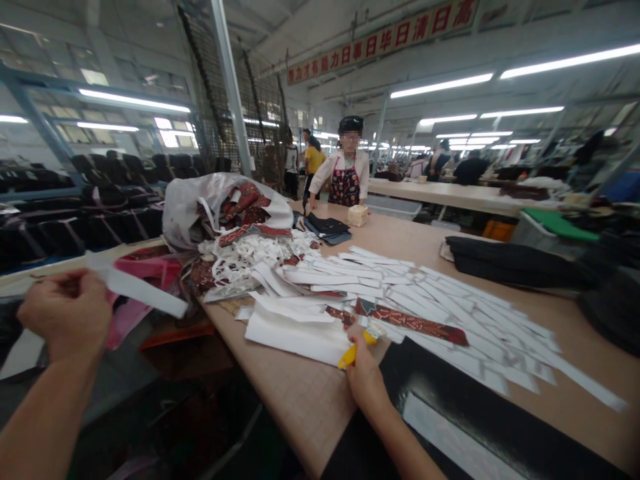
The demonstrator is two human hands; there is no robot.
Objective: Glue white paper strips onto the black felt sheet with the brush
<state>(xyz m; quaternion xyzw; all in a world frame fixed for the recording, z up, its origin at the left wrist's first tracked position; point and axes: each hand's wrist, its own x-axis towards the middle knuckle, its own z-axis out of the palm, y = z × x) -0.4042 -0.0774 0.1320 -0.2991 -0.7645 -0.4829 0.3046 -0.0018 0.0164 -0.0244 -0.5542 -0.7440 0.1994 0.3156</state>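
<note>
At the left, beyond the table edge, my left hand (73, 310) is closed in a pinch on a white strip (150, 292), which sticks out to the right. My right hand (365, 367) rests over the near part of the table, fingers wrapped round a small yellow tool (350, 357); its working end is not clear. Beside that hand lies a white stack of sheets (295, 333), its top layer lifted. A red-brown patterned strip (415, 321) lies just beyond, on top of many white strips (450, 300) spread over the table.
A clear plastic bag (183, 207) spills patterned scraps and white offcuts (250, 257) at the table's left. Right of me are a shiny black sheet (450, 393) and folded black cloth (510, 262). Across the table (310, 393) stands a person (345, 173) near a cream bundle (357, 215).
</note>
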